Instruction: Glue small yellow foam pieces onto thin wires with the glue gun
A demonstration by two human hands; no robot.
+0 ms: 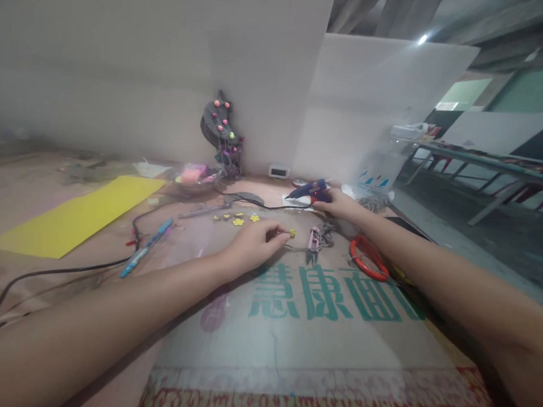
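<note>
My left hand (255,245) pinches a tiny yellow flower (292,233) between thumb and fingertips. Several more yellow flowers (238,222) lie just beyond that hand. Farther back, my right hand (337,205) is closed at the handle of a dark blue glue gun (309,190). Its nozzle points left over a small white pad (296,201). Between my hands rest pink-handled snips (313,245) beside a tangle of grey cord (327,235).
Red-handled scissors (369,258) lie under my right forearm. On the left are a blue pen (146,248), a yellow sheet (75,217) and a black cable (58,271). A grey crescent ornament with colored balls (218,125) stands at the back, near a plastic jug (380,167).
</note>
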